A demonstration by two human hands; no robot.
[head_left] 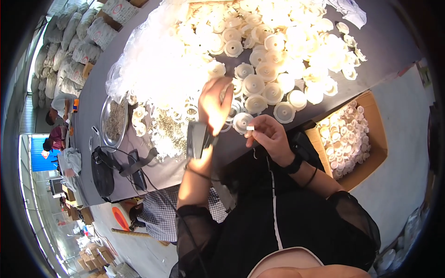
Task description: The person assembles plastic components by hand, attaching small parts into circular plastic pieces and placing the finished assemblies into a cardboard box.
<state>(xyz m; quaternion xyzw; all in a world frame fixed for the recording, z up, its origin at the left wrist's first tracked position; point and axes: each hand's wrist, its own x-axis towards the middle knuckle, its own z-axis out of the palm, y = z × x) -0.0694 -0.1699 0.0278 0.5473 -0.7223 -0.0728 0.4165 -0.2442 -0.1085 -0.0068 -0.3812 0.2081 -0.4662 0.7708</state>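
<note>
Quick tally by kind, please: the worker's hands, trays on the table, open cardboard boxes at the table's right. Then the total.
Hands (left, right): 2
Oval tray: 1
Open cardboard box: 1
Total: 4, excluding the white discs, too overlapped to count.

I see the wearer in a black top (250, 227) with sheer black sleeves (353, 215), a pale-edged neckline (296, 248) and a narrow white strip (274, 199) running down the front. On the left wrist I make out a boxy dark device (197, 139), with a thin dark cord (198, 173) crossing the forearm nearby. The right wrist carries a broad black band (293, 164), and I spot a thinner dark band (313, 177) farther up.
</note>
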